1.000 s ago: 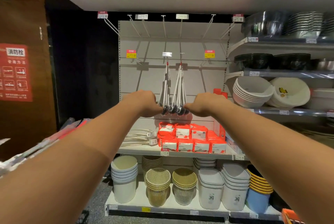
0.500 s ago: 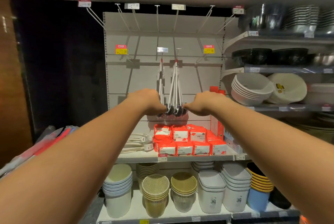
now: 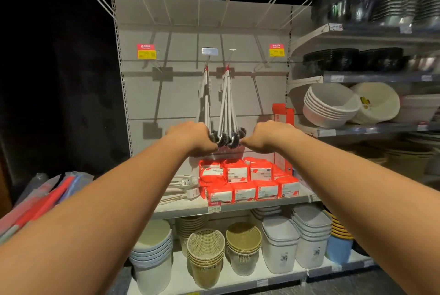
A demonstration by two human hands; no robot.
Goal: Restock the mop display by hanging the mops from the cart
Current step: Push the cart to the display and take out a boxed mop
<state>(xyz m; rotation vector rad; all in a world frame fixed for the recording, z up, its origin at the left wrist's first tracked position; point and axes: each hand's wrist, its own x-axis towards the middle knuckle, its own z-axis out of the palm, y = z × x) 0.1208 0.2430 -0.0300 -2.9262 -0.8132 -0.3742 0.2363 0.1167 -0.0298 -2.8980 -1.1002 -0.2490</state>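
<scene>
1. Both arms were stretched out toward the pegboard panel; the left hand and the right hand sat level with each other, knuckles facing the camera.
2. Between them hung the long-handled brushes; their white handles dropped from two hooks at mid-panel, and the dark bristle heads were bunched together at the bottom.
3. The left hand was curled round the heads on the left of the bunch; the right hand pinched at the rightmost head; most of the fingers were hidden behind the backs of the hands.
4. The wrapped poles, red and blue inside clear plastic, lay slanted at the lower left, just beside the left forearm and well apart from the hooks; what carried them could not be seen.
5. A row of long hooks jutted out along the top of the panel, with price tags at some tips.
6. Under the hands, red packets were stacked on the shelf; mesh baskets and pale bins stood on the level below; white bowls were nested on the shelving to the right.
</scene>
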